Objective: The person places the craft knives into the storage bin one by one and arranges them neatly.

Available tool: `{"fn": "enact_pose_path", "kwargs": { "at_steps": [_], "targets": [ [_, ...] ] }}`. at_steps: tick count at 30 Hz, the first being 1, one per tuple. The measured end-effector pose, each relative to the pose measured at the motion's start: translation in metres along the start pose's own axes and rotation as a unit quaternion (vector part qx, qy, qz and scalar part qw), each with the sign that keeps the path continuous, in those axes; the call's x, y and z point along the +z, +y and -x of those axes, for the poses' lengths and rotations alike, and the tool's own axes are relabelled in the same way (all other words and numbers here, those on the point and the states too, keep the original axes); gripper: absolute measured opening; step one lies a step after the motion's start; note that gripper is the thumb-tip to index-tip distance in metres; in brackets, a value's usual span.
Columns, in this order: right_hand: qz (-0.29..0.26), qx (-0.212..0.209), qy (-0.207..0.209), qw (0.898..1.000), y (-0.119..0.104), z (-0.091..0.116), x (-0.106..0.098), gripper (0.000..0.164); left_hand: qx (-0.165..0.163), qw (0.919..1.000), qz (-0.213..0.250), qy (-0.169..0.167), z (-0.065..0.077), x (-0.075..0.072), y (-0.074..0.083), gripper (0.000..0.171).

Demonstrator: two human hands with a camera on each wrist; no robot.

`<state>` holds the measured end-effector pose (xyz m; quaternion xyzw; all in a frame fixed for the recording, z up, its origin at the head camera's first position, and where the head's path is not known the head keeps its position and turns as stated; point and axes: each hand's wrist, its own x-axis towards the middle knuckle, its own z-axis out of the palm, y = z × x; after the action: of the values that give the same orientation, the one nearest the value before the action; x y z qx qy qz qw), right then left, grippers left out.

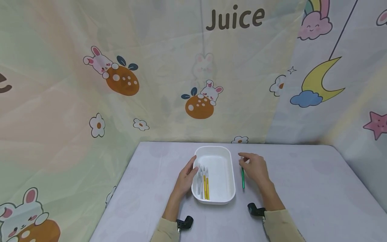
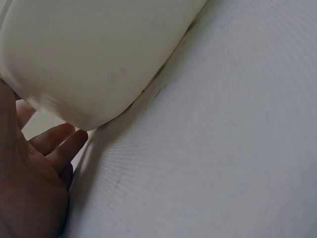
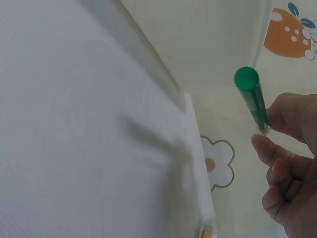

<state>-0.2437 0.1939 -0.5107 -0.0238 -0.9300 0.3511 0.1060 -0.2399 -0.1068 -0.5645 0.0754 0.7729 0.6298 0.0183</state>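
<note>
A white tray stands mid-table. My left hand grips its left side, thumb at the rim, fingers along the outer wall; in the left wrist view, fingers touch the tray's outside. Several thin pen-like sticks, silver and yellow with pale pointed ends, lie side by side in the tray's left part. Right of the tray, my right hand pinches a slim green pen-like stick by its clear end, between thumb and index finger. The right wrist view shows the stick's green end towards the camera.
The pale tablecloth surrounds the tray. A printed curtain hangs behind the table's far edge. Low in the right wrist view is a small orange-brown tip in something clear; its kind cannot be told.
</note>
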Motion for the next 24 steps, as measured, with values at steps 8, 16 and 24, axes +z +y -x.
{"fn": "enact_pose_path", "kwargs": {
  "at_steps": [8, 16, 24],
  "targets": [
    [-0.004, -0.023, 0.024, 0.999, -0.009, 0.003, 0.006, 0.035, 0.000, 1.0000, -0.003, 0.001, 0.000, 0.001, 0.000, 0.052],
    [-0.020, -0.027, 0.021, 0.999, -0.018, 0.005, 0.010, 0.034, 0.005, 0.9999, -0.006, 0.006, -0.001, 0.001, -0.001, 0.051],
    [-0.044, -0.028, 0.022, 0.998, -0.025, 0.005, 0.014, 0.033, 0.004, 1.0000, -0.003, 0.008, -0.001, 0.001, -0.003, 0.050]
  ]
}}
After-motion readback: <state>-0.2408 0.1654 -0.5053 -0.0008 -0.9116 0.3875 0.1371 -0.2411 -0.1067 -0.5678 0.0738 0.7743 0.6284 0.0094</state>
